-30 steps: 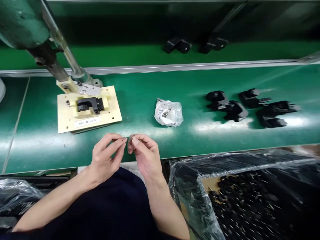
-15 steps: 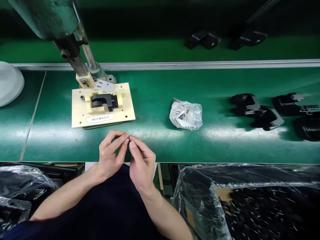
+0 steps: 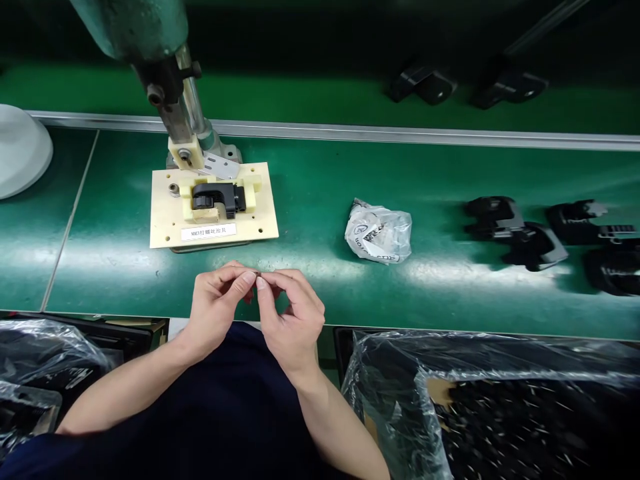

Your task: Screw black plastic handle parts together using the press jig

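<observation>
My left hand (image 3: 219,303) and my right hand (image 3: 290,317) meet fingertip to fingertip over the front edge of the green bench (image 3: 310,200). Both are closed in a pinch around something tiny between the thumbs and index fingers; it is too small to make out. Just beyond them is a cream fixture plate (image 3: 260,229) with a printed label. In its yellow holder lies a black curved plastic part (image 3: 220,191). Above the plate stands the green press (image 3: 145,27), its ram (image 3: 176,120) ending in a cream block behind the black part.
A crumpled, printed plastic bag (image 3: 379,232) lies right of the fixture. Several black clamp-like parts (image 3: 535,247) sit at the far right. Below the bench edge, a plastic-lined box (image 3: 425,400) holds many small dark pieces. A white round object (image 3: 23,152) stands at left.
My fingers have shifted their pinch: the left thumb now lies pressed against the index finger, and the right hand has turned with its knuckles spread further right. The view has tilted slightly.
</observation>
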`<state>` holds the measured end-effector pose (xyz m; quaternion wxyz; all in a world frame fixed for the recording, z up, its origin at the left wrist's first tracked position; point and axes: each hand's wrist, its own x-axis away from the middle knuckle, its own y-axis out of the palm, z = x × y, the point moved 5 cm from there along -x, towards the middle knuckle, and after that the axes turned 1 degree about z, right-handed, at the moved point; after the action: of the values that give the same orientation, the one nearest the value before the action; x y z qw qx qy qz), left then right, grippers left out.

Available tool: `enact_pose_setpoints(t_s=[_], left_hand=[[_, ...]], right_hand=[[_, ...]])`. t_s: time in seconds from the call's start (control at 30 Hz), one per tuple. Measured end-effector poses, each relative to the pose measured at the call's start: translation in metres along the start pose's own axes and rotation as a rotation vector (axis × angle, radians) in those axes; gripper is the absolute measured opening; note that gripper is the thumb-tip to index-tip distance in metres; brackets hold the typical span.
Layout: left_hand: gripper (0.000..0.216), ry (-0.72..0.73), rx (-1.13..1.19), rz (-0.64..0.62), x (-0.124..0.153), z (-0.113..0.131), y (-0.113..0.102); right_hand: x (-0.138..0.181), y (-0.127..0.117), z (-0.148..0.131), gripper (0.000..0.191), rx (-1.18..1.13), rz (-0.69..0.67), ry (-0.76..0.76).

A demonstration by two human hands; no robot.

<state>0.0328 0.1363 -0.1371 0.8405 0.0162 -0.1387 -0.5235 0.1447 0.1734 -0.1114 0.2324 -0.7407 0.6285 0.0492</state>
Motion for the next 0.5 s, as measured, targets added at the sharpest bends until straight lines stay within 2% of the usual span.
enact_pose_setpoints(t_s=[0.2, 0.33, 0.4, 0.5], left_hand=[[0.014, 0.268, -0.321, 0.069, 0.006, 0.016, -0.011], [0.014, 0.440, -0.448, 0.074, -0.002, 0.035, -0.023], [0.012, 0.552, -0.532, 0.139, -0.013, 0.048, -0.035], [0.011, 0.736, -0.590, 0.326, -0.034, 0.066, -0.059]], right_hand=[[-0.004, 0.009, -0.003, 0.012, 0.013, -0.095, -0.052], [-0.024, 0.028, -0.004, 0.013, -0.052, -0.206, -0.163], [-0.043, 0.042, -0.006, 0.012, -0.051, -0.201, -0.286], [-0.074, 0.068, -0.008, 0.013, 0.033, -0.092, -0.471]])
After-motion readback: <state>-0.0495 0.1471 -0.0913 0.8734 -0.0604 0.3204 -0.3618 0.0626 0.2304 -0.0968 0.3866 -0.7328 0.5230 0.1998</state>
